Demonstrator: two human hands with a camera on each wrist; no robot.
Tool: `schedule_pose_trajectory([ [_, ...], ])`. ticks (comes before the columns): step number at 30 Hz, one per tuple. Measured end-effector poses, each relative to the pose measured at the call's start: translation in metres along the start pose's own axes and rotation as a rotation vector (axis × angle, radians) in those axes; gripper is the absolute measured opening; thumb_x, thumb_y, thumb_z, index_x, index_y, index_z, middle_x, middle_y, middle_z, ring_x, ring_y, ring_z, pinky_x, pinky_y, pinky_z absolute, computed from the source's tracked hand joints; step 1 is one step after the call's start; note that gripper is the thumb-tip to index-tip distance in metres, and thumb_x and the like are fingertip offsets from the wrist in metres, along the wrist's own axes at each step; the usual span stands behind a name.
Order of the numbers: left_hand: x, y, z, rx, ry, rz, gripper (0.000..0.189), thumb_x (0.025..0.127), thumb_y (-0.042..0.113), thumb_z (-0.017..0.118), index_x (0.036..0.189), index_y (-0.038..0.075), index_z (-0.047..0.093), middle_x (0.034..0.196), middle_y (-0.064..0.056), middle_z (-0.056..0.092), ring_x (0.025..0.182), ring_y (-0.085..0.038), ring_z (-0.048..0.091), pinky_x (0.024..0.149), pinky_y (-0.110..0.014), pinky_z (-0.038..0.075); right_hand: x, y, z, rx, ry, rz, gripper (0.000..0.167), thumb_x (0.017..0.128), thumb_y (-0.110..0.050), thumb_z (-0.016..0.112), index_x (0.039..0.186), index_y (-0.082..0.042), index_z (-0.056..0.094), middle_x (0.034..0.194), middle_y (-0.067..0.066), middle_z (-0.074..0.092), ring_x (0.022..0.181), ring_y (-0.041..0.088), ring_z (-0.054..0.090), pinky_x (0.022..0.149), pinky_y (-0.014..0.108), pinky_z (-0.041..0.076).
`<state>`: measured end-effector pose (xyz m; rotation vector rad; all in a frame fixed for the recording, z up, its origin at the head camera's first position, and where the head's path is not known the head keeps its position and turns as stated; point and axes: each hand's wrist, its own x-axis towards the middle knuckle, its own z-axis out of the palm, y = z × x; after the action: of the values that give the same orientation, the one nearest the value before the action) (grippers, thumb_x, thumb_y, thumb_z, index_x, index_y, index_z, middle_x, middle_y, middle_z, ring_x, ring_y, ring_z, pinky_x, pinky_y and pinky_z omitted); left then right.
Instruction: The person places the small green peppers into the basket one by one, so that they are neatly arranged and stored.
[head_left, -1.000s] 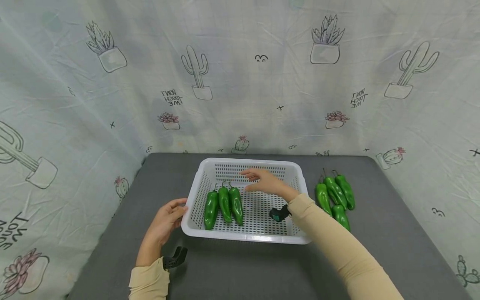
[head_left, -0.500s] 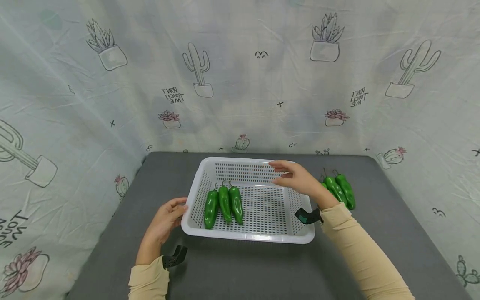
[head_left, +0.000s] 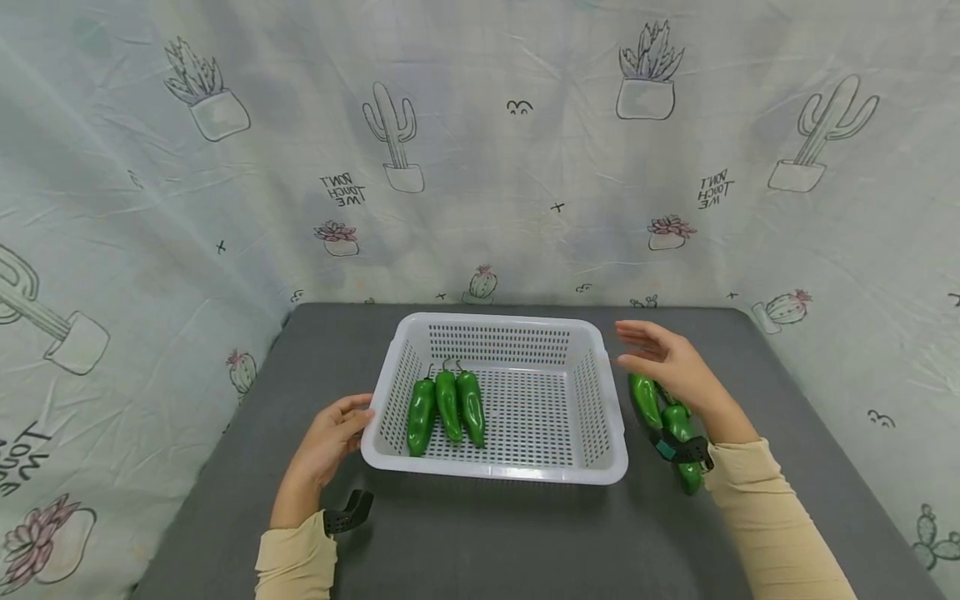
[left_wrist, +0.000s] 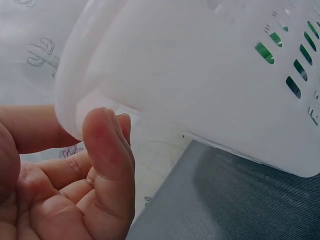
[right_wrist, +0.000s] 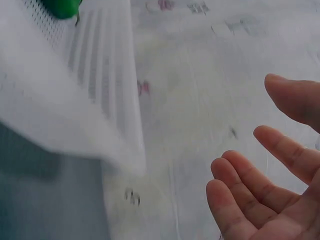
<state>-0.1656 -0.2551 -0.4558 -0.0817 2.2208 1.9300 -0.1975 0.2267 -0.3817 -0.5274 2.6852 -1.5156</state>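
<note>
My left hand (head_left: 327, 442) is at the left side of a white perforated plastic basket (head_left: 517, 472); its thumb and fingers pinch the rim, seen closer in the left wrist view, where the left hand (left_wrist: 107, 160) meets the pale rim. Inside the basket, towards the left, green peppers lie side by side: one on the left (head_left: 422, 417), one in the middle (head_left: 447, 407) and one on the right (head_left: 471, 408). My right hand (head_left: 667, 362) hovers beyond the basket's right side, holding nothing. Its fingers are spread and loosely bent in the right wrist view.
More green peppers (head_left: 643, 396) lie in a group on the dark grey table (head_left: 480, 542) right of the basket, partly hidden under my right hand and wrist. A fabric backdrop (head_left: 480, 167) with cactus drawings surrounds the table's back and sides.
My right hand has moved from above the basket out to the right, over the peppers on the table. My left hand, the basket and the peppers in it have stayed put.
</note>
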Motion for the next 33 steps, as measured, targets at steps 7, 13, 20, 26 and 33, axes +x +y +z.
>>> schedule_pose_trajectory([
  [7, 0.000, 0.002, 0.000, 0.004, 0.003, -0.002, 0.043, 0.099, 0.015, 0.050, 0.137, -0.005, 0.040, 0.119, -0.018, 0.062, 0.091, -0.007, 0.064, 0.073, -0.027, 0.053, -0.021, 0.026, -0.033, 0.127, 0.121, -0.006, 0.046, 0.096, -0.012, 0.056, 0.140, -0.004, 0.043, 0.123, -0.014, 0.053, 0.110, -0.008, 0.051, 0.086, 0.009, 0.043],
  [13, 0.000, 0.002, 0.000, 0.005, 0.002, -0.006, 0.043, 0.099, 0.014, 0.050, 0.137, -0.005, 0.039, 0.116, -0.016, 0.063, 0.090, -0.007, 0.064, 0.072, -0.027, 0.053, -0.028, 0.046, -0.059, 0.157, 0.185, 0.033, 0.039, 0.096, -0.011, 0.056, 0.134, -0.014, 0.048, 0.116, -0.021, 0.054, 0.106, -0.009, 0.053, 0.083, 0.007, 0.042],
  [20, 0.000, 0.002, 0.000, 0.002, 0.003, -0.007, 0.043, 0.099, 0.014, 0.050, 0.136, -0.005, 0.040, 0.116, -0.016, 0.063, 0.090, -0.007, 0.064, 0.072, -0.027, 0.052, -0.030, 0.080, -0.071, -0.092, 0.147, 0.226, 0.056, 0.098, -0.033, 0.052, 0.141, 0.000, 0.039, 0.121, -0.011, 0.052, 0.096, -0.020, 0.042, 0.094, 0.025, 0.042],
  [26, 0.000, 0.001, 0.000, 0.001, -0.005, -0.004, 0.044, 0.099, 0.015, 0.050, 0.136, -0.005, 0.039, 0.115, -0.016, 0.063, 0.090, -0.007, 0.064, 0.072, -0.027, 0.053, -0.029, 0.114, -0.068, -0.152, 0.046, 0.327, 0.058, 0.101, -0.027, 0.048, 0.145, 0.004, 0.028, 0.143, 0.035, 0.031, 0.122, 0.032, 0.047, 0.097, 0.060, 0.035],
  [33, -0.001, 0.001, 0.000, -0.008, -0.006, 0.000, 0.043, 0.099, 0.014, 0.050, 0.136, -0.006, 0.039, 0.114, -0.015, 0.064, 0.091, -0.008, 0.065, 0.072, -0.027, 0.053, -0.023, 0.128, -0.068, -0.162, -0.049, 0.380, 0.060, 0.099, -0.021, 0.049, 0.148, 0.001, 0.022, 0.146, 0.038, 0.020, 0.131, 0.056, 0.024, 0.096, 0.066, 0.033],
])
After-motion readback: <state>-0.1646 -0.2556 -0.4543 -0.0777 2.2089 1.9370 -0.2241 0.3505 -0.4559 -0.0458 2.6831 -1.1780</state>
